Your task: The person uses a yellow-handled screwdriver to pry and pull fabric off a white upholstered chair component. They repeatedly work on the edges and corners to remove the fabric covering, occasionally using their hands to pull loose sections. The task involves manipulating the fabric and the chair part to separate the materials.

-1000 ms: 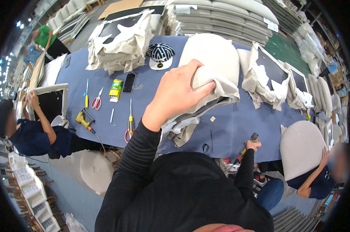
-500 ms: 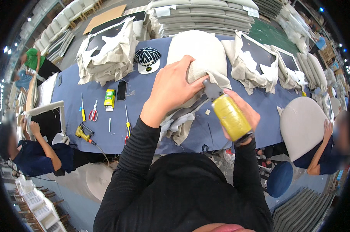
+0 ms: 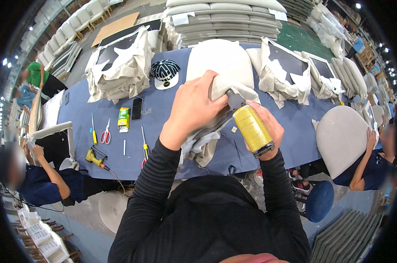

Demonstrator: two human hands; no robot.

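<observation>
Your right hand (image 3: 266, 127) has just brought the yellow stapler (image 3: 251, 127) to the cushion (image 3: 222, 61) edge at 12 o'clock; your left hand (image 3: 194, 107) grips fabric (image 3: 203, 144), probably for stapling.

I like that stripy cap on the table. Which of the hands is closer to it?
Left. The left hand presses the fabric just right of the cap; the right hand, holding the yellow tool, is farther right.

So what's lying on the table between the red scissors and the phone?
In the head view, a small yellow and green box lies on the blue table between the red scissors and the dark phone.
</observation>
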